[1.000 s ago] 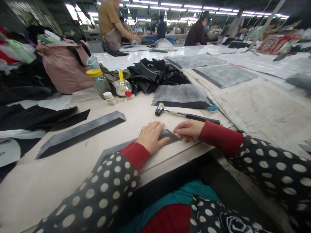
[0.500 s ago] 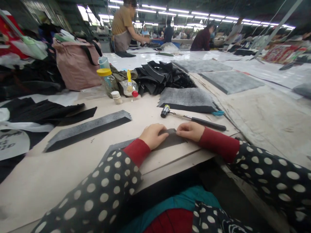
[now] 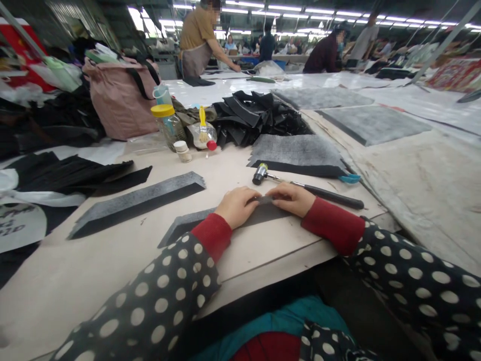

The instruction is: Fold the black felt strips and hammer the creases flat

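A dark grey strip of material (image 3: 265, 214) lies on the pale work board (image 3: 124, 271) in front of me, its left part passing under my left wrist. My left hand (image 3: 237, 204) pinches its far edge between thumb and fingers. Close beside it, my right hand (image 3: 292, 199) pinches the same edge, the fingertips of both hands nearly meeting. Just beyond my hands rests a hammer (image 3: 260, 174) with a black handle, partly behind my right hand. A similar grey and black strip (image 3: 139, 203) lies to the left.
Grey-backed pieces (image 3: 296, 150) are stacked behind the hammer, near a blue clip-like object (image 3: 349, 178). Farther back are a heap of black pieces (image 3: 259, 118), a yellow-lidded jar (image 3: 168, 128), a small white-capped bottle (image 3: 182, 151), a brush (image 3: 203, 125) and a pink bag (image 3: 116, 100). Co-workers stand beyond.
My right hand has moved left along the strip's edge, closer to my left hand. The left hand stays about where it was. The view has shifted slightly.
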### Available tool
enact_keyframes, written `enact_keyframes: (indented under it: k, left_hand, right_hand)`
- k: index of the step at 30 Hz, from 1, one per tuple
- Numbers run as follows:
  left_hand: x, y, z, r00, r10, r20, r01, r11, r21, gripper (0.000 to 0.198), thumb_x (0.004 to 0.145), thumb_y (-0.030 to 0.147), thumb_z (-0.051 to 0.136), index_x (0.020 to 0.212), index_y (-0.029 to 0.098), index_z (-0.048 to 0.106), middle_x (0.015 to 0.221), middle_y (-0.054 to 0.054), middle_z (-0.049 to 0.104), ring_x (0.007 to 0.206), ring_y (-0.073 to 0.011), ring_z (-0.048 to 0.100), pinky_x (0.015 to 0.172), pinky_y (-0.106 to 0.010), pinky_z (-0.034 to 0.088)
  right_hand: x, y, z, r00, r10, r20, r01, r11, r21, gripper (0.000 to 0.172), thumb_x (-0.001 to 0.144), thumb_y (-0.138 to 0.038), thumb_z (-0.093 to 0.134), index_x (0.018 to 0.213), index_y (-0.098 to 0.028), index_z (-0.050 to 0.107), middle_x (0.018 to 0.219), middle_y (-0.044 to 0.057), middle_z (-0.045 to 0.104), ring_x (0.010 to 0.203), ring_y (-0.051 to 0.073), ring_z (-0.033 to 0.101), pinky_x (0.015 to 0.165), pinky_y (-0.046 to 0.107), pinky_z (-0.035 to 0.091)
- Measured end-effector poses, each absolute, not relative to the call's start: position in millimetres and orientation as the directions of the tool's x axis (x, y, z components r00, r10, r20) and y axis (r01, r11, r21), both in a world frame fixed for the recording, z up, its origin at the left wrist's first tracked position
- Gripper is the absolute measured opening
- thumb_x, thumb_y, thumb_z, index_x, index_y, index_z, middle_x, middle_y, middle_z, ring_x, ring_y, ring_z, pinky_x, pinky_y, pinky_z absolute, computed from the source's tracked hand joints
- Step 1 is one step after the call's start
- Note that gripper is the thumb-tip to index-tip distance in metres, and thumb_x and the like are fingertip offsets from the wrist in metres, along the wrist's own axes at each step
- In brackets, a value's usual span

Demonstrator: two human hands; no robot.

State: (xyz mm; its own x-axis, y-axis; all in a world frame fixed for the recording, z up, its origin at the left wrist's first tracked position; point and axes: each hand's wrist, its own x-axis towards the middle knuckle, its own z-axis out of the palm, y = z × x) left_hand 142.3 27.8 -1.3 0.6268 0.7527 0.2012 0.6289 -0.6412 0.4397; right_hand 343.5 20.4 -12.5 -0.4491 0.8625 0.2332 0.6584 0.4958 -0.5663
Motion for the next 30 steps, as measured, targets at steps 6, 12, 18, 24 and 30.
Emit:
enact_keyframes:
  k: [6,12,18,24,30]
  left_hand:
    - [144,28,-6,0.603,0.762,0.237,0.610,-0.632,0.479,0.023,0.074,0.012,0.048,0.092,0.018,0.061,0.090,-0.003,0.061,0.087,-0.0165,0.054,0.082,-0.030,0.042]
    - [145,26,-8,0.585,0.767,0.263,0.613,-0.631,0.475,0.021,0.072,0.010,0.049,0.087,0.018,0.063,0.087,-0.002,0.061,0.086,-0.0163,0.053,0.081,-0.030,0.042]
    - [146,23,-7,0.614,0.743,0.267,0.640,-0.666,0.384,0.022,0.075,0.011,0.047,0.087,0.020,0.063,0.090,-0.002,0.059,0.086,-0.0160,0.052,0.080,-0.030,0.042]
    - [145,15,0,0.708,0.677,0.203,0.663,-0.735,0.142,0.026,0.082,0.013,0.039,0.094,0.021,0.061,0.092,-0.004,0.057,0.083,-0.0185,0.049,0.073,-0.033,0.043]
    - [131,23,-2,0.722,0.653,0.230,0.578,-0.752,0.318,0.027,0.079,0.008,0.042,0.095,0.018,0.062,0.091,-0.005,0.059,0.085,-0.0155,0.052,0.082,-0.030,0.043]
  right_hand:
    - [345,20,-12,-0.485,0.844,0.227,0.648,0.522,-0.554,0.028,0.070,-0.013,0.053,0.097,-0.016,0.062,0.080,0.003,0.052,0.072,0.013,0.050,0.068,0.028,0.041]
    - [343,16,-7,-0.525,0.803,0.283,0.645,0.592,-0.484,0.025,0.071,-0.010,0.051,0.093,-0.016,0.062,0.082,0.004,0.052,0.070,0.012,0.049,0.064,0.025,0.042]
    - [342,14,-8,-0.610,0.705,0.361,0.645,0.707,-0.290,0.023,0.075,-0.009,0.047,0.089,-0.017,0.063,0.084,0.005,0.054,0.077,0.014,0.050,0.072,0.027,0.042]
    - [328,3,-2,-0.666,0.712,0.224,0.740,0.668,0.079,0.023,0.078,-0.011,0.043,0.088,-0.012,0.063,0.091,0.010,0.057,0.083,0.019,0.048,0.074,0.031,0.039]
    - [306,-8,14,-0.583,0.807,0.092,0.810,0.568,0.147,0.024,0.083,-0.020,0.041,0.079,-0.011,0.063,0.089,0.011,0.059,0.085,0.021,0.047,0.069,0.030,0.036]
